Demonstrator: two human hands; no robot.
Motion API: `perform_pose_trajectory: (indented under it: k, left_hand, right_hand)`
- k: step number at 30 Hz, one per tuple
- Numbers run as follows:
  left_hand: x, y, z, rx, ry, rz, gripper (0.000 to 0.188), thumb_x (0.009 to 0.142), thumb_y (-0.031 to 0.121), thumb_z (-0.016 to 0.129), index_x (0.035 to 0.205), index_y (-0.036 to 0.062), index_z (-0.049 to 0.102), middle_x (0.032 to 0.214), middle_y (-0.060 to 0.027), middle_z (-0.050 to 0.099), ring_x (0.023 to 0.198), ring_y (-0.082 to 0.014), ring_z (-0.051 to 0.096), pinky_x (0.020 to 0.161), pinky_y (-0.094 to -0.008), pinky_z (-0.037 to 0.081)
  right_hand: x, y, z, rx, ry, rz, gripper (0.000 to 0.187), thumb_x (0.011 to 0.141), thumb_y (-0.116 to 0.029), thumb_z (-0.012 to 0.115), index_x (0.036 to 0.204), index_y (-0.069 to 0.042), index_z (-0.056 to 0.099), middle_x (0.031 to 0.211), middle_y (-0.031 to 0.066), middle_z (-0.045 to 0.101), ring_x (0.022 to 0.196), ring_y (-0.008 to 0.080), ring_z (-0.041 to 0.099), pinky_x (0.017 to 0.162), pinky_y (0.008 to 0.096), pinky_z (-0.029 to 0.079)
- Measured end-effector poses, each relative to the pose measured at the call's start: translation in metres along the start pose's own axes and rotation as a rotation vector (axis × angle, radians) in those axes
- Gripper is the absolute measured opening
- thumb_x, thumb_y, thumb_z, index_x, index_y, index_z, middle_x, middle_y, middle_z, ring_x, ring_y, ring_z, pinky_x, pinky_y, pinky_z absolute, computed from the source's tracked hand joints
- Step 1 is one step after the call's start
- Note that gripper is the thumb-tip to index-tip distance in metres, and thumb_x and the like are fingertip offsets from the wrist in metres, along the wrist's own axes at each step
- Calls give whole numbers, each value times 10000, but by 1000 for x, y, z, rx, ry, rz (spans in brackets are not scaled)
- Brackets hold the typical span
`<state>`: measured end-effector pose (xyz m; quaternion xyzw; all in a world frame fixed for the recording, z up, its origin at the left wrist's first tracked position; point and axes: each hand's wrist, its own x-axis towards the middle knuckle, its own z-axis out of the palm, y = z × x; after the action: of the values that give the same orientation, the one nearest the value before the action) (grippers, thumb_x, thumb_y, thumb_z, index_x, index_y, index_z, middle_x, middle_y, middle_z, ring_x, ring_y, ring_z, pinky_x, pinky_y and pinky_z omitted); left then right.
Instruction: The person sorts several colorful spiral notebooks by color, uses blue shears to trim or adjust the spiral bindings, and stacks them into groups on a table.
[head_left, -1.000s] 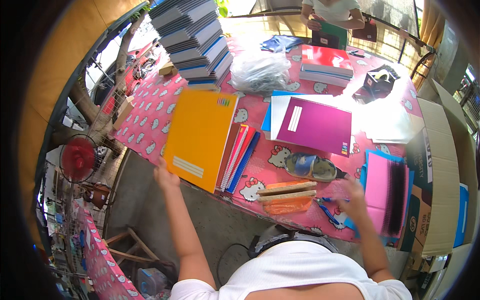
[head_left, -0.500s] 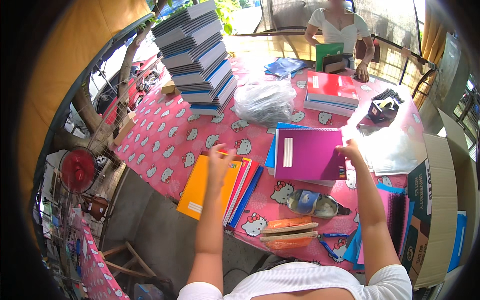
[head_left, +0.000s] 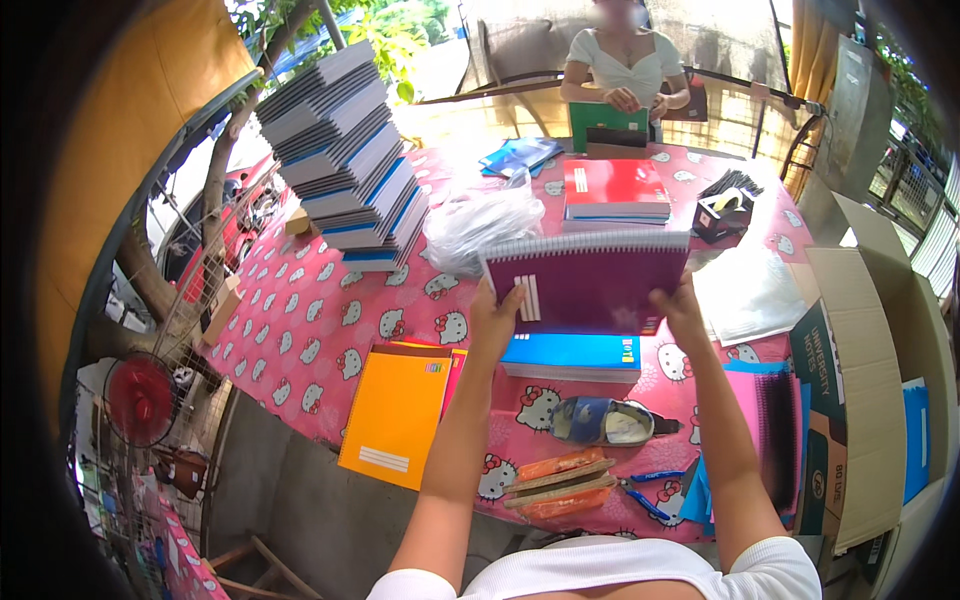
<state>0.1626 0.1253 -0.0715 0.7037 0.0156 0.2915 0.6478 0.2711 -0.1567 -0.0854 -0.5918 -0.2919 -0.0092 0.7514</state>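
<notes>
Between my hands I hold a purple spiral notebook (head_left: pixel 600 285), raised above the table and tilted, its wire binding along the far edge. My left hand (head_left: pixel 495 312) grips its left side, thumb on the cover. On the right side, my right hand (head_left: pixel 682 312) closes round the lower corner. Under it lies a stack topped by a blue notebook (head_left: pixel 575 350). Left of my left forearm, a yellow spiral notebook (head_left: pixel 395 415) rests on a pile with pink and red covers.
A tall leaning stack of notebooks (head_left: pixel 345 165) stands at the far left. Clear plastic bags (head_left: pixel 480 225), red notebooks (head_left: pixel 615 183) and a black tape holder (head_left: pixel 725 208) lie behind. A blue pouch (head_left: pixel 605 420) and pliers (head_left: pixel 645 485) lie nearer. An open carton (head_left: pixel 865 390) stands right; a person stands opposite.
My left hand has moved from above the yellow notebook to the purple notebook's left side. The purple notebook has been lifted off the blue one. The person opposite has brought both hands together.
</notes>
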Motion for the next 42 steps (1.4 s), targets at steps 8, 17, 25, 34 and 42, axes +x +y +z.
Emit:
perform_pose_trajectory:
  k: [8,17,25,34,42]
  left_hand:
    - [-44,-8,1,113,92,8,354,865,34,653,1189,5,515,1021,-66,641,921,-141,611,801,-284,491]
    - [-188,155,-29,117,126,-109,335,854,-31,648,1160,-21,513,1011,-75,648,876,-113,622,757,-251,511]
    - [-235,153,-21,370,136,-27,644,817,-26,687,1361,-9,342,1351,-151,460,1196,-169,470,1003,-315,388]
    - [-235,146,72,1210,-422,300,739,840,348,660,1445,77,334,1346,-98,454,1228,-265,430,1106,-567,121]
    - [-216,142,90,827,-124,412,168,734,184,781,871,104,725,830,-12,700,796,-165,634,976,-414,304]
  right_hand:
    - [-36,71,3,-592,46,229,502,771,48,663,1233,-49,490,1016,82,646,960,180,612,807,324,489]
    - [-176,-94,32,-443,-166,223,371,770,64,644,1120,-30,562,934,97,661,850,205,642,741,329,496]
    - [-236,-26,23,-571,-226,142,319,738,5,684,1036,-21,572,898,111,617,847,271,606,742,385,462]
    - [-260,-37,16,-928,-370,-74,209,677,-72,679,861,-68,580,831,104,585,843,317,576,734,437,443]
    - [-168,-24,-188,-1653,23,577,233,767,-229,712,875,-30,658,807,148,648,806,363,649,736,445,514]
